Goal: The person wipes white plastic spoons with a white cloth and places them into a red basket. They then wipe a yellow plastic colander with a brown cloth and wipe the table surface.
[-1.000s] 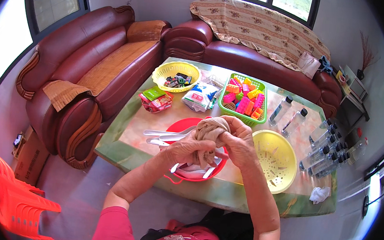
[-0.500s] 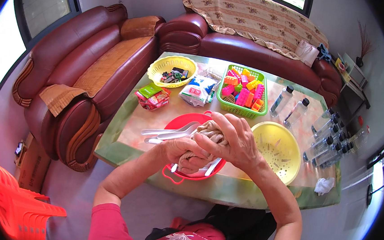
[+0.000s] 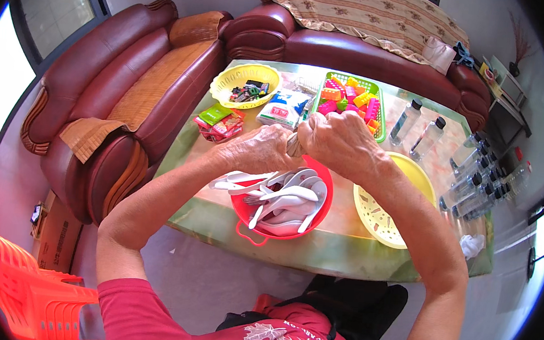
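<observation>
My left hand (image 3: 262, 149) and my right hand (image 3: 341, 140) are both closed on a twisted beige cloth (image 3: 295, 146). Only a short length of it shows between my fists; the rest is hidden in my fingers. Both hands are held up over the far side of a red plastic basin (image 3: 327, 213) with handles. White spoons (image 3: 292, 200) fill the basin, several with handles sticking out past its left rim. Right of it, partly behind my right forearm, is a yellow colander (image 3: 370, 217) with slotted holes.
Across the table (image 3: 227, 246) stand a yellow basket (image 3: 244, 75) of small dark pieces, red and green packets (image 3: 219, 122), a white bag (image 3: 283, 110) and a green basket (image 3: 382, 111) of toy blocks. Several dark-capped bottles (image 3: 476, 176) and a crumpled white tissue (image 3: 471, 246) are at right.
Both hands have moved up and away from me with the cloth, and my fists have closed more tightly around it. The spoons in the basin now show uncovered.
</observation>
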Action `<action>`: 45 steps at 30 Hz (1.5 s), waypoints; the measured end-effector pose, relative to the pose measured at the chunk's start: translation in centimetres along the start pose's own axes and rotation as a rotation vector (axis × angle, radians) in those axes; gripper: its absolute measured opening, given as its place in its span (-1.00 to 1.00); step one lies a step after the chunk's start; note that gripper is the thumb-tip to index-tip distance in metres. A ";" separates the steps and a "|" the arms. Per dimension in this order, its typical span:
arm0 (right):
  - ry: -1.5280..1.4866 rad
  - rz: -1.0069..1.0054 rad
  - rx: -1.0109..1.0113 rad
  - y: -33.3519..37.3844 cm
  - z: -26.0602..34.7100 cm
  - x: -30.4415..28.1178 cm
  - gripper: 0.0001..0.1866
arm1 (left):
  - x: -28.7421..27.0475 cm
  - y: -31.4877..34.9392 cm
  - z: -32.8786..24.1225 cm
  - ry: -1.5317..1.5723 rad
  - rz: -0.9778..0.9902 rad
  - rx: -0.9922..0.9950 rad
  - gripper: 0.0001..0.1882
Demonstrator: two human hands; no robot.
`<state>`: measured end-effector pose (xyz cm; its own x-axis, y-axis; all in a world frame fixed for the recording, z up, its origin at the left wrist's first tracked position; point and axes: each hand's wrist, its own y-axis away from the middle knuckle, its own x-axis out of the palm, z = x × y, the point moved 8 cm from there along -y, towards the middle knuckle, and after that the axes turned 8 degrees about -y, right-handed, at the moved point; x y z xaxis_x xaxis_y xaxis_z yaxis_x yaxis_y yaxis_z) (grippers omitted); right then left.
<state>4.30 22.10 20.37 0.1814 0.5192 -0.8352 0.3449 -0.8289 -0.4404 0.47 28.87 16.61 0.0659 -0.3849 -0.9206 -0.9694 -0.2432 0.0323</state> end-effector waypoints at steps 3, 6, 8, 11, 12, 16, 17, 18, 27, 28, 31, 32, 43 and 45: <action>-0.276 0.235 0.108 -0.2 -1.2 0.7 -0.85 | -0.1 -0.5 0.6 -0.120 -0.116 -0.048 -0.69; -0.480 0.433 0.200 0.5 -1.6 1.9 -0.78 | 0.8 -0.7 0.4 -0.190 -0.141 0.007 -0.62; -0.522 0.515 0.233 0.8 -1.4 3.1 -0.80 | 1.3 -0.5 0.1 -0.265 -0.151 0.050 -0.57; -0.554 0.606 0.226 1.2 -0.8 3.8 -0.82 | 1.7 -0.4 0.2 -0.331 -0.212 0.058 -0.58; -0.581 0.608 0.220 1.3 -0.8 4.4 -0.81 | 1.6 -0.2 0.1 -0.381 -0.260 0.081 -0.59; -0.710 0.608 0.249 1.6 -0.4 6.2 -0.79 | 1.9 0.2 0.1 -0.470 -0.375 0.161 -0.65; -0.744 0.592 0.255 1.6 -0.3 6.3 -0.78 | 2.0 0.4 0.1 -0.490 -0.389 0.187 -0.66; -0.809 0.604 0.262 1.6 -0.1 6.0 -0.76 | 2.0 0.5 0.0 -0.511 -0.404 0.214 -0.67; -1.421 0.850 0.566 4.5 0.0 8.1 -0.71 | 2.0 1.7 -1.2 -0.552 -0.573 0.487 -0.81; -1.484 0.837 0.623 4.9 -0.4 8.1 -0.74 | 1.8 1.9 -1.5 -0.551 -0.598 0.532 -0.81; -1.469 0.601 0.649 5.0 -2.5 8.4 -0.75 | 1.2 2.7 -1.6 -0.332 -0.570 0.515 -0.75; -1.317 0.406 0.569 4.7 -3.2 8.2 -0.72 | 2.3 1.7 0.2 -0.151 -0.447 0.328 -0.72; -0.050 -0.397 0.051 5.4 2.3 0.8 -0.42 | 9.1 3.7 1.0 1.618 0.407 -0.090 -0.66; -0.115 -0.434 0.053 4.8 2.4 1.1 -0.44 | 9.3 4.2 -0.7 1.712 0.521 -0.043 -0.68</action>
<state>3.93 18.21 16.53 -0.0738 0.7972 -0.5992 0.3187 -0.5505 -0.7716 -2.82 23.67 8.39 -0.0398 -0.8176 0.5743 -0.9638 0.1830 0.1938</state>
